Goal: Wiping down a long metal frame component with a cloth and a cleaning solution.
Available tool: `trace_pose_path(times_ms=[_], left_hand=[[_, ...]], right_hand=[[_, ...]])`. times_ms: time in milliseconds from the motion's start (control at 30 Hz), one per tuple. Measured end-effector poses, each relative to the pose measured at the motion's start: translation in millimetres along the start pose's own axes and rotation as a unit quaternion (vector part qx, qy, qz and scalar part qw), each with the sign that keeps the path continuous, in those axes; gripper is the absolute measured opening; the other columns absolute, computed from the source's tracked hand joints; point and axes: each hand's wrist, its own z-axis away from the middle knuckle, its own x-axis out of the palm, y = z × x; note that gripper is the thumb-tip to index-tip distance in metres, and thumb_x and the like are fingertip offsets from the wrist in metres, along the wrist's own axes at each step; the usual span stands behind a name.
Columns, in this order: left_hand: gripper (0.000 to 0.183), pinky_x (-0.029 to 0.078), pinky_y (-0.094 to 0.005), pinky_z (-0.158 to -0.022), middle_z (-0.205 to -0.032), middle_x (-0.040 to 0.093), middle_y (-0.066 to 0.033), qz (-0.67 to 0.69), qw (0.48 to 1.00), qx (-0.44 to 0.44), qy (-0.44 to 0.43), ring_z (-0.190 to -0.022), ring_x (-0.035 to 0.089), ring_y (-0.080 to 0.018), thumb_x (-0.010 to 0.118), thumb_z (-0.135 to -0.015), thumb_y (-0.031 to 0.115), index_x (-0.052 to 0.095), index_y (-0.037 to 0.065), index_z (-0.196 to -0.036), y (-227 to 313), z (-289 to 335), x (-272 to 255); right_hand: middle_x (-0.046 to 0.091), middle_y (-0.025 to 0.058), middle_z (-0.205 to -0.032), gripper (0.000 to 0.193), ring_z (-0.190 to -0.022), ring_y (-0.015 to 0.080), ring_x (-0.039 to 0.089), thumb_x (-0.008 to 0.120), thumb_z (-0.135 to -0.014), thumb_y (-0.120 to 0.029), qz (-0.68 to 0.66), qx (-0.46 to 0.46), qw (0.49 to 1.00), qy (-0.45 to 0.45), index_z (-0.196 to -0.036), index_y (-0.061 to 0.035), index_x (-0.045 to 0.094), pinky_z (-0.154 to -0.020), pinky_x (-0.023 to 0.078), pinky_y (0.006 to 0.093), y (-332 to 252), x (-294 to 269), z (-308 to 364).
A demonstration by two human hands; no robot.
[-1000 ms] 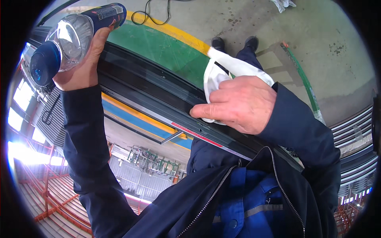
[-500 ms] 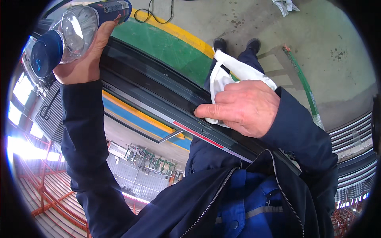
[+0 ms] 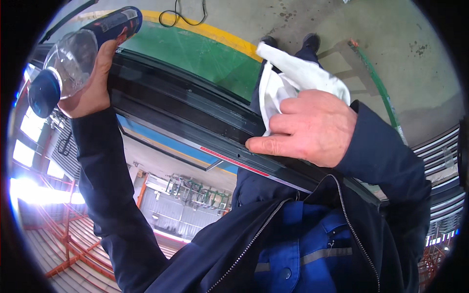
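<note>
In my left hand, at the upper left, is a clear plastic bottle with a blue label and a dark blue cap. The thumb and palm press against its side, and the bottle lies tilted with its cap toward the lower left. My right hand is closed on a bunched white cloth, much of which hangs out past the knuckles. Its forefinger rests at the surface of a long dark metal profile that slants across in front of me. How far the cloth reaches under the fingers is hidden.
A narrow red strip runs along the profile's near edge. Beyond it lie a green floor area with a yellow border line and a dark cable. Ribbed light-and-dark lengths are stacked at the right.
My left hand and the bottle have shifted left and slightly down. My right hand has slid a little to the right along the profile, and the cloth has spread and lifted.
</note>
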Motion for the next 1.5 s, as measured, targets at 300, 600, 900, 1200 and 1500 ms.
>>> trace_pose_path(times_ms=[300,600,900,1200,1500], left_hand=[[0.057,0.054,-0.0353,-0.095,-0.117,0.067,-0.0173,-0.016,0.999,0.034,-0.008,-0.105,0.067,-0.0227,0.086,-0.078,0.008,0.055,-0.006,-0.124,-4.3,-6.4,-5.8],[0.053,0.051,-0.0343,-0.096,-0.118,0.065,-0.0165,0.017,1.000,0.001,-0.016,-0.107,0.065,-0.0227,0.083,-0.082,0.012,0.054,-0.003,-0.124,-1.4,-5.1,-12.9],[0.056,0.048,-0.0331,-0.098,-0.117,0.064,-0.0141,0.004,0.999,-0.008,-0.034,-0.107,0.063,-0.0214,0.082,-0.082,0.016,0.054,-0.002,-0.126,1.8,-5.1,-15.7],[0.065,0.053,-0.0337,-0.095,-0.122,0.063,-0.0146,0.032,0.999,-0.031,-0.031,-0.107,0.064,-0.0212,0.087,-0.076,0.009,0.053,-0.002,-0.130,5.7,-1.8,-12.5],[0.065,0.053,-0.0340,-0.095,-0.123,0.063,-0.0153,0.004,1.000,-0.018,-0.026,-0.108,0.063,-0.0217,0.087,-0.075,0.010,0.053,-0.002,-0.130,2.5,-1.7,-15.6]], right_hand=[[0.054,-0.0046,-0.077,0.033,-0.073,0.0159,0.054,0.065,-0.081,-0.026,0.050,-0.064,0.996,0.028,-0.113,-0.0236,0.071,-0.056,0.042,0.0299,14.4,-3.4,-8.6],[0.048,-0.0053,-0.073,0.025,-0.072,0.0161,0.052,0.065,-0.082,-0.027,0.040,-0.082,0.996,0.019,-0.106,-0.0229,0.073,-0.057,0.042,0.0306,12.2,-4.5,-0.5],[0.048,-0.0037,-0.071,0.011,-0.069,0.0158,0.049,0.069,-0.086,-0.028,0.004,-0.082,0.993,0.083,-0.086,-0.0173,0.069,-0.053,0.037,0.0296,13.3,3.5,-11.0],[0.045,-0.0036,-0.069,0.010,-0.069,0.0151,0.049,0.068,-0.085,-0.026,0.022,-0.089,0.992,0.090,-0.082,-0.0170,0.068,-0.054,0.038,0.0294,14.5,7.2,-17.8],[0.045,-0.0020,-0.066,0.029,-0.067,0.0164,0.050,0.068,-0.090,-0.030,0.009,-0.104,0.988,0.110,-0.068,-0.0137,0.058,-0.054,0.039,0.0307,17.1,7.2,-24.8]])
